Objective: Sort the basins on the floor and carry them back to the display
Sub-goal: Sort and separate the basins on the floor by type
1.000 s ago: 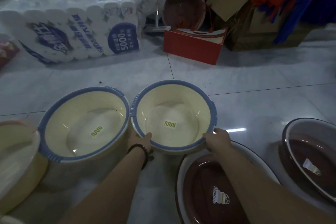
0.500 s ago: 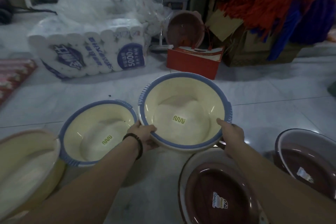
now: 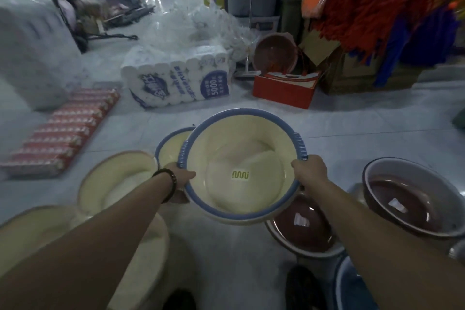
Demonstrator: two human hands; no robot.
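Above the pale tiled floor (image 3: 352, 133), both hands gripped one cream basin (image 3: 242, 171) by its blue rim. The left hand (image 3: 180, 178), with a dark bead bracelet (image 3: 169, 184) at the wrist, was closed on the rim's left side, thumb over the edge. The right hand (image 3: 309, 173) was clamped on the right side, just below a ribbed blue grip. The held basin was round, smooth and glossy plastic, tilted slightly toward the person, with a small yellow-green wavy mark on its flat bottom.

Just behind the held basin's left edge, a second blue-rimmed cream basin (image 3: 168, 146) sat on the floor, partly hidden by it. Left of the held basin lay a plain cream basin (image 3: 115, 184), and nearer the person another cream one (image 3: 37, 231). Below the held basin's right side rested a dark maroon basin (image 3: 304, 229) with a pale rim and a white label inside; farther right stood another maroon basin (image 3: 412, 199), deeper, with a white tag.

Beyond the held basin stood a plastic-wrapped pack of white paper rolls (image 3: 178, 80) with blue print, and to its right a red cardboard box (image 3: 284, 93) with a maroon basin (image 3: 274, 54) propped on edge behind it. Far left of the held basin lay a flat red-striped pack (image 3: 63, 131).
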